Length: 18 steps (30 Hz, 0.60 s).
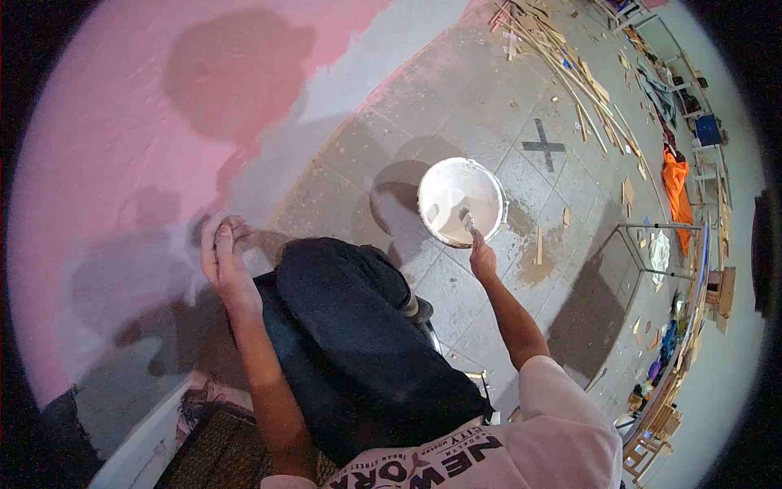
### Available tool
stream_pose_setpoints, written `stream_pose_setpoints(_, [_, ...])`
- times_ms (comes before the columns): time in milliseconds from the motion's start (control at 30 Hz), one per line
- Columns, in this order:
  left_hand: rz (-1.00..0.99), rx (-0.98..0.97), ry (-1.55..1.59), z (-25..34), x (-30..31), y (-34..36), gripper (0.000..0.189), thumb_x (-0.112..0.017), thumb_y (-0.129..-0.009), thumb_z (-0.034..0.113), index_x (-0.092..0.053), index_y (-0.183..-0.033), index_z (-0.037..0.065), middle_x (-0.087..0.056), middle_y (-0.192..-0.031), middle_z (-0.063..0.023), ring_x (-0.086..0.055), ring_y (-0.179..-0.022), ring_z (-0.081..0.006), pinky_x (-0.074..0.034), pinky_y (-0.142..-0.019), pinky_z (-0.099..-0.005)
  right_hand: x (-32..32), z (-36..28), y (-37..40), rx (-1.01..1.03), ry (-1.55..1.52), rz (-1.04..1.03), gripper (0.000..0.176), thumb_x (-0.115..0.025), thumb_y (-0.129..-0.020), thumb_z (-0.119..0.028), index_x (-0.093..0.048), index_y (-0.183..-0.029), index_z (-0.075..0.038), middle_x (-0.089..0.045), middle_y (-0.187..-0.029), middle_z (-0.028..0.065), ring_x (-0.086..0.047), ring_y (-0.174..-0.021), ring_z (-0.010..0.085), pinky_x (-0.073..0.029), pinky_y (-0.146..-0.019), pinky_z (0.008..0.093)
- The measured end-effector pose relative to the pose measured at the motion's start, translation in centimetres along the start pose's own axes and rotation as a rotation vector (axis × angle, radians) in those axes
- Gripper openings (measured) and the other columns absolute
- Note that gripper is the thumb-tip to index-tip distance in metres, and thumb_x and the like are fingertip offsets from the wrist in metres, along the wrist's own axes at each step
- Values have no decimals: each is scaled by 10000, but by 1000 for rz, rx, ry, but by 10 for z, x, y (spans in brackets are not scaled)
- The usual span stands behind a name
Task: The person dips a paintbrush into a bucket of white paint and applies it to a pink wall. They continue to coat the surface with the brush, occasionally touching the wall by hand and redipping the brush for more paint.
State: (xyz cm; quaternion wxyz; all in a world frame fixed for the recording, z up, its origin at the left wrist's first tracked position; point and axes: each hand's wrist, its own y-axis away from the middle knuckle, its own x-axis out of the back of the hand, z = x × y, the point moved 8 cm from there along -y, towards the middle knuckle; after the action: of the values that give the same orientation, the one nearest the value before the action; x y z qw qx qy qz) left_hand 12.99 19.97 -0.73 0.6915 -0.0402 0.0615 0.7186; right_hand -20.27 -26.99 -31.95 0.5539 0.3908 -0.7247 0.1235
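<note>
My right hand is closed around the handle of a paintbrush, whose bristles hang inside a white bucket. Pale paint coats the bucket's inner walls, and the brush is at its near side. Off to the left, beside my bent knee, my left hand is raised near the wall with loosely bent, parted fingers and nothing visible in them. That wall is pink, with a grey, ragged-edged strip along its lower part.
Wet patches mark the tiled floor around the bucket. A black tape cross lies beyond it. Wooden strips are scattered at the far right, near an orange cloth and a metal frame. A dark mat lies at lower left.
</note>
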Motion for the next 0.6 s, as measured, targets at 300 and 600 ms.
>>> stream_pose_setpoints(300, [-13, -3, 57, -1, 2, -1, 275, -539, -1049, 173, -605, -1257, 5, -660, -1096, -102, -645, -949, -206, -508, -906, -366, -19, 20, -7, 116, -60, 38, 363, -408, -1069, -205, -521, -1382, -62, -694, -944, 299, -660, -889, 508, -516, -759, 596])
stream_pose_setpoints(600, [-28, 2, 77, 26, -6, 18, 304, -533, -1060, 172, -616, -1295, -1, -657, -1085, -89, -643, -949, -177, -513, -906, -344, -20, 41, -18, -242, -798, 6, 339, -423, -1039, -193, -609, -1240, 6, -712, -941, 76, -678, -826, 204, -524, -746, 356])
